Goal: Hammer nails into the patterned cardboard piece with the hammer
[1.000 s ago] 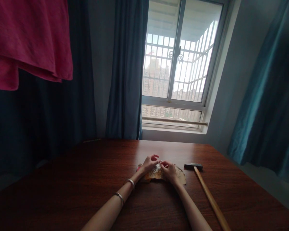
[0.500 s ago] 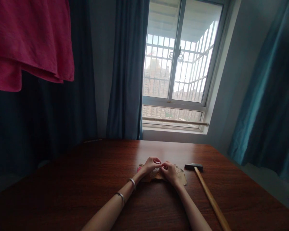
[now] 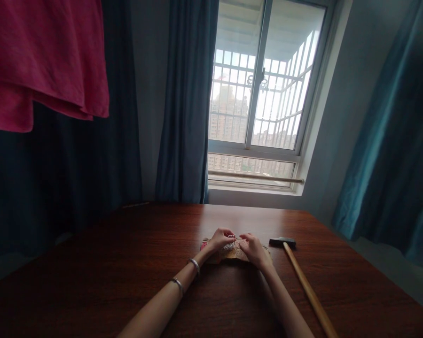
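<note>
On the table lies a tan, speckled flat piece (image 3: pixel 235 252) with a toothed-looking far edge and a reddish left end. Its material is too small to tell. My left hand (image 3: pixel 223 239) is over its left part, fingers pinched together. A row of small pale bits shows at those fingers, but I cannot make out what they hold. My right hand (image 3: pixel 253 249) is over the right part, thumb and fingers apart with nothing visible between them. A small gap separates the two hands. Two silver bangles (image 3: pixel 193 266) are on my left forearm.
A hammer (image 3: pixel 305 281) with a dark head and long wooden handle lies right of my right hand. The brown wooden table (image 3: pixel 162 234) reaches toward the window (image 3: pixel 255 94). Blue curtains (image 3: pixel 186 103) hang around, and a pink cloth (image 3: pixel 45 61) hangs at upper left.
My right hand has drawn back to the right from my left fingertips and its fingers have opened. My left hand has stayed nearly in place, still pinched.
</note>
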`<control>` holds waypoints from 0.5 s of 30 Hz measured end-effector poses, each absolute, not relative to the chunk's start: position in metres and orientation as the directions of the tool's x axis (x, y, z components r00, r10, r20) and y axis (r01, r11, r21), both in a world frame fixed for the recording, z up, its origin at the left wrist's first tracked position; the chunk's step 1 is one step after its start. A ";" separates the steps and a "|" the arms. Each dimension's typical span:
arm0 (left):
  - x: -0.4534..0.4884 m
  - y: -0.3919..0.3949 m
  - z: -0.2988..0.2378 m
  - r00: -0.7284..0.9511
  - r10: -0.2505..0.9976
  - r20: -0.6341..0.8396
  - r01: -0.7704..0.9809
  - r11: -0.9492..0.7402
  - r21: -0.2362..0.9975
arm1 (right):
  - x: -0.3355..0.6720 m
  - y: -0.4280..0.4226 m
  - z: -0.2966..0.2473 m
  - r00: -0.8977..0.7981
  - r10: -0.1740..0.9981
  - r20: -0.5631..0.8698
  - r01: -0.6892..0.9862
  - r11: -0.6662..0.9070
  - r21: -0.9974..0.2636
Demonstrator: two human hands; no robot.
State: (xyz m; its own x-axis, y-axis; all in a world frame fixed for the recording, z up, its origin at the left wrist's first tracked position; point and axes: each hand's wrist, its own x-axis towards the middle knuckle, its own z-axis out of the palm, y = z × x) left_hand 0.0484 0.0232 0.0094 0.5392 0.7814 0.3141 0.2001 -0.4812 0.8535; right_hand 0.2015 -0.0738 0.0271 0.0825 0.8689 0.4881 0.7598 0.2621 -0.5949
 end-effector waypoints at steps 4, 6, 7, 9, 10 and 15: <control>0.048 0.023 0.010 0.533 0.799 0.279 0.236 -0.457 0.857 | 0.234 -0.111 0.048 0.184 0.858 0.480 0.893 0.058 -0.446; 0.047 0.023 0.010 0.530 0.804 0.270 0.248 -0.451 0.857 | 0.254 -0.138 0.049 0.302 0.837 0.456 0.924 -0.139 -0.356; 0.047 0.023 0.010 0.529 0.806 0.265 0.254 -0.448 0.857 | 0.264 -0.153 0.046 0.377 0.811 0.448 0.914 -0.246 -0.324; 0.047 0.023 0.011 0.529 0.809 0.257 0.265 -0.445 0.855 | 0.283 -0.184 0.035 0.495 0.762 0.417 0.868 -0.410 -0.280; 0.047 0.023 0.011 0.528 0.811 0.252 0.270 -0.442 0.855 | 0.290 -0.198 0.027 0.541 0.740 0.400 0.841 -0.474 -0.261; 0.047 0.024 0.009 0.535 0.808 0.246 0.256 -0.433 0.864 | 0.303 -0.251 -0.003 0.655 0.662 0.363 0.751 -0.622 -0.220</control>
State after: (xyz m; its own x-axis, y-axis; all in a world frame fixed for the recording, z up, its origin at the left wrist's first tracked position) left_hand 0.0467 0.0236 0.0094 0.5353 0.8080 0.2462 0.2558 -0.4329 0.8644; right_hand 0.3034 -0.2515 -0.0034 0.6553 0.6623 0.3632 0.7511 -0.6223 -0.2205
